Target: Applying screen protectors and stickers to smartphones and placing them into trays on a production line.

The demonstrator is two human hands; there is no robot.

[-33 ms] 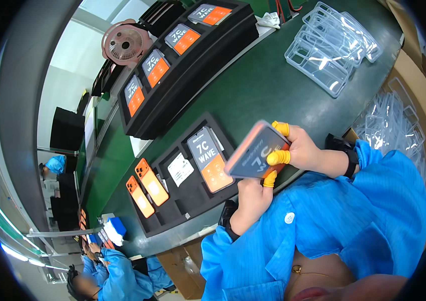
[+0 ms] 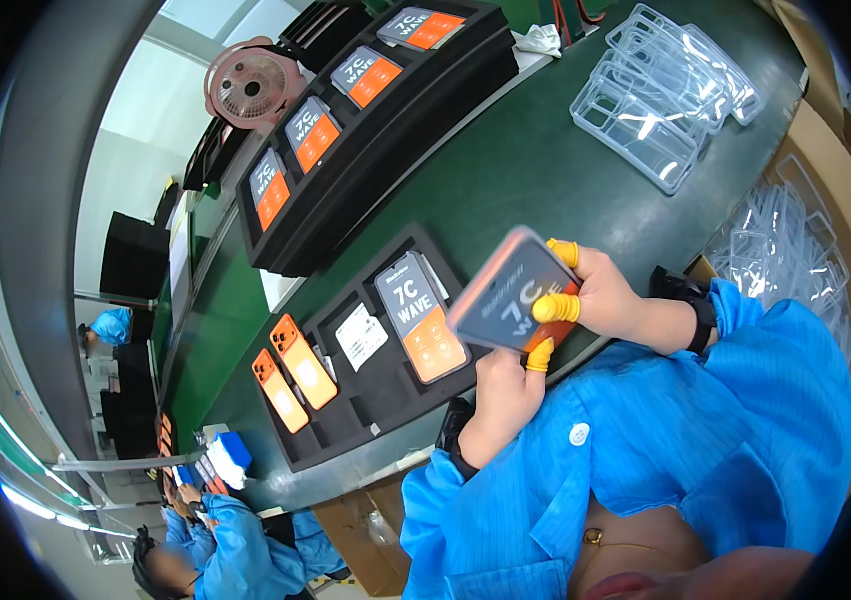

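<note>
A smartphone (image 2: pixel 507 295) with a dark grey and orange printed front is held up between my two hands, tilted, over the near edge of the table. My right hand (image 2: pixel 600 295), with yellow finger cots on thumb and finger, grips its right side, the thumb across the front. My left hand (image 2: pixel 507 395) is closed at its lower edge, a yellow cot on the thumb; its other fingers are hidden. Left of it, a black foam tray (image 2: pixel 355 400) holds another printed-front phone (image 2: pixel 420 318), a white-labelled phone (image 2: pixel 360 337) and two orange phones (image 2: pixel 303 362) with camera bumps.
Stacked black trays (image 2: pixel 375 150) with several phones stand at the back of the green table (image 2: pixel 505 170). Clear plastic cases (image 2: pixel 645 120) are piled at the far right. More fill a cardboard box (image 2: pixel 825 150) beside me. A pink fan (image 2: pixel 252 85) stands behind; a co-worker (image 2: pixel 245 540) sits at left.
The phone in my hands has turned slightly, its front showing a little more. Both hands stay in nearly the same place, and the trays have not moved.
</note>
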